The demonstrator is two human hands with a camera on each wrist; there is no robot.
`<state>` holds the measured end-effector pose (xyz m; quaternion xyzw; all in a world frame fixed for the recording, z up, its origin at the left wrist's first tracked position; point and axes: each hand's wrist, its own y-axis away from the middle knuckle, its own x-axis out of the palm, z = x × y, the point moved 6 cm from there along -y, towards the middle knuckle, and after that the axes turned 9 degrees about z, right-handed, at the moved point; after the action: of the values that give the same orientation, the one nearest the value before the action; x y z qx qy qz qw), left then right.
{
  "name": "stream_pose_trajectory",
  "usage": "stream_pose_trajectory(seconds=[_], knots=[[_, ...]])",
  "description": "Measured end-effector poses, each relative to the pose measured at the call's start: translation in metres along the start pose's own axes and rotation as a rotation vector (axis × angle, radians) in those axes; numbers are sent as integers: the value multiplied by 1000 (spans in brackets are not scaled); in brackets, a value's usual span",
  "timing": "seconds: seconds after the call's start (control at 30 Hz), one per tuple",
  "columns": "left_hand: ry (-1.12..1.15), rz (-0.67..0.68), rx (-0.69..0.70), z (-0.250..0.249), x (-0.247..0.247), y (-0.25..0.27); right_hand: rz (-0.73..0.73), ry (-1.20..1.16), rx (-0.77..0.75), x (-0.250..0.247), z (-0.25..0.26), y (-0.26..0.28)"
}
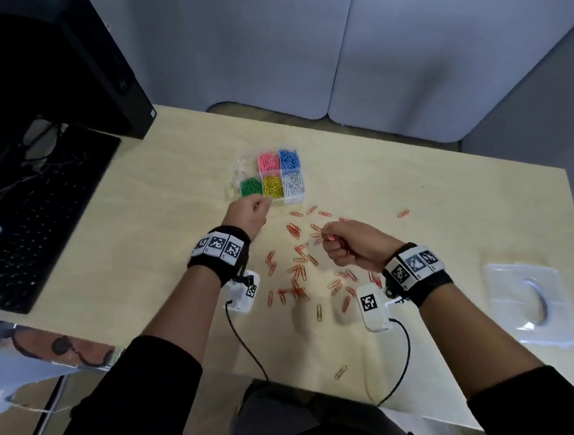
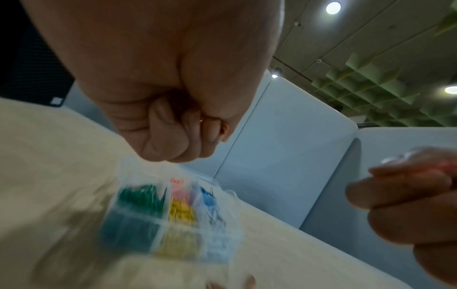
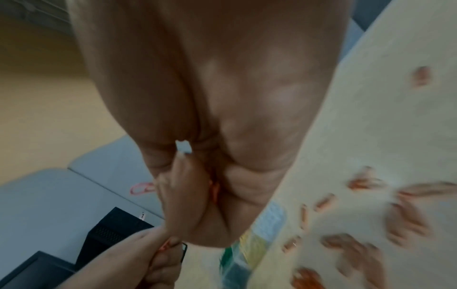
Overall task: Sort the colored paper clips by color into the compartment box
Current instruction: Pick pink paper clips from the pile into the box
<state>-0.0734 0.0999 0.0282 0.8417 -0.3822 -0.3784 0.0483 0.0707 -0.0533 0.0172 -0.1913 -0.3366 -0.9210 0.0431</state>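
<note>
Red clips point(image 1: 340, 244) bunched in right hand point(image 1: 353, 246), left hand point(image 1: 246, 217) fisted by compartment box point(image 1: 272, 177), contents unclear

Black sleeves point(image 1: 147, 382), black wristbands point(image 1: 225, 256) bearing checkered tags, seemingly white cabled cameras point(image 1: 373, 308).

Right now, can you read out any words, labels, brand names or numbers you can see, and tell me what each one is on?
No text can be read.
Wristbands on the left hand and right hand: black-and-white square code markers only, no letters.
Black computer tower: a small white sticker, too small to read.
Compartment box: no label visible.
</note>
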Motion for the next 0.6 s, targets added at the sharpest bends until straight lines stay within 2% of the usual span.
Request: stream_pose_trajectory(seconds=[0.1,0.2,0.4,0.5,0.6], knots=[[-67,-65,-19,-8,-32,-50,-22,48,-28,4,46,-31],[-163,-96,-28,-16,-52,-102,-107,208,-47,-3,91,-65],[-413,12,-28,-26,-47,-168,-367,678,7,-39,153,-122],[-362,34,19,-19,-39,-178,-460,848,65,-52,169,-142],[-125,75,57,-3,-36,-186,-498,946,90,-56,178,-159]])
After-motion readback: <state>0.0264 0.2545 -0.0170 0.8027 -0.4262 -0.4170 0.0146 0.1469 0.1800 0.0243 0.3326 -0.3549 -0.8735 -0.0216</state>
